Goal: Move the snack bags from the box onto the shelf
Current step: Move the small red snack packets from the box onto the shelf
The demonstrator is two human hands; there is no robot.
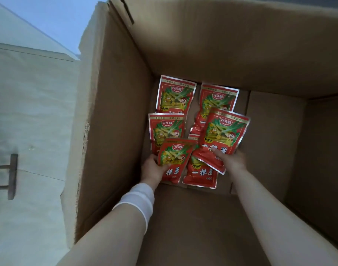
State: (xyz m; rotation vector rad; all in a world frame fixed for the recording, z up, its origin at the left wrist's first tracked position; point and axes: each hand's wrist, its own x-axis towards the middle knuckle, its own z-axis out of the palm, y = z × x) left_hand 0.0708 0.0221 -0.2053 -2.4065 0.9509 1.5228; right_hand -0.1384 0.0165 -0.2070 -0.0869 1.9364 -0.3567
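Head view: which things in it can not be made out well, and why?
- Shelf: outside the head view, so no part of it shows.
- Fingers of the left grip: hidden behind the front bag that it holds.
- Lower middle bag: its top is covered by the raised bag in the right grip.
- Small print on the bags: too small to read.

Box (110, 169) top: open; both arms reach in from near side.
Left wall (122, 93): tall, just beside snack bags (176, 96); tight gap.
Far wall (222, 54): tall, bags near its foot.
Right floor (275, 131): bare, wide room btw bags & right wall (322, 150).
Near floor (193, 217): bare, free.
Cluster near edge: taken by left hand (153, 169) w/ near-left bag (174, 158), right hand (232, 160) w/ tilted bag (224, 131).
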